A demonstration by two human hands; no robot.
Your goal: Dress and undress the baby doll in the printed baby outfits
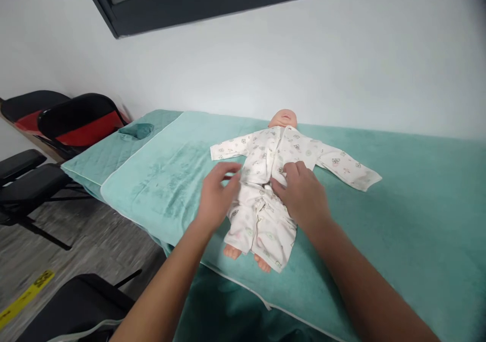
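A baby doll [285, 117] lies on its back, its head toward the wall and its feet toward me. It wears a white printed shirt [261, 147] with both sleeves spread out, and matching trousers [243, 225]. My left hand [219, 192] is at the doll's waist on the left, fingers bent and slightly blurred, with a gap between thumb and forefinger. On the other side, my right hand [306, 195] has its curled fingers and thumb at the shirt's lower edge, seemingly gripping the cloth. Bare doll feet [232, 251] show below the trouser legs.
A green padded cover [167, 180] with white piping spreads over the bed or table. Behind it is a white wall [341, 68] with a dark-framed window [228, 10]. Black and red chairs [81, 121] stand at left, and another black seat [76, 306] is near me.
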